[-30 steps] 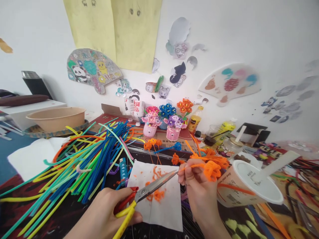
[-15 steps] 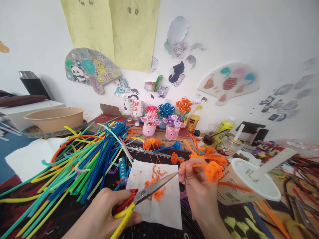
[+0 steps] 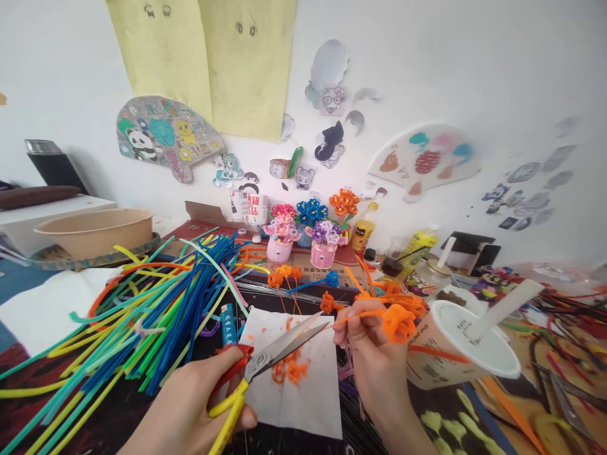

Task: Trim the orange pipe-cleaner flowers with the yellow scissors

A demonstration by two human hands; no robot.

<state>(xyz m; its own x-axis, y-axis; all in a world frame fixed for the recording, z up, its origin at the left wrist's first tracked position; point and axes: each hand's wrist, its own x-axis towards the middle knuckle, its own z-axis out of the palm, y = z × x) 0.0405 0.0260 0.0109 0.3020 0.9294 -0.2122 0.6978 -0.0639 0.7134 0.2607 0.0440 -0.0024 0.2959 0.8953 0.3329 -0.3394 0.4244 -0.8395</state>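
My left hand [image 3: 203, 395] is wrapped round the handles of a pair of scissors [image 3: 271, 357], hard smooth plastic in red and yellow; the two flat metal blades stand narrowly apart, tapering to points near the fingertips of my right hand [image 3: 374, 366]. That hand pinches, thumb against fingers, the fuzzy stem of an orange flower [image 3: 398, 322], whose head is a soft, rounded cluster of loops just right of my knuckles, in front of a paper cup [image 3: 423, 370] with a pale flat lid and a thick straw.

Beneath the blades lies one thin white sheet [image 3: 308, 411], squarish and faintly creased, strewn with orange fluff [image 3: 297, 373], ragged and tufted, too many bits to count. To my left sprawls a heap of plush stems [image 3: 190, 303], long and slim, in blue, green, teal and yellow, also more than I can count. One blue lighter [image 3: 228, 323] lies between heap and sheet.

Three small orange blooms [image 3: 284, 272] sit in a row on thin wires beyond the sheet, with one blue bloom [image 3: 332, 279] to their right. Further back stand five fuzzy, domed bouquets [image 3: 312, 212], two of them in ribbed pink pots [image 3: 279, 249]. Two fan-shaped panels [image 3: 427, 158] hang on the smooth white wall.
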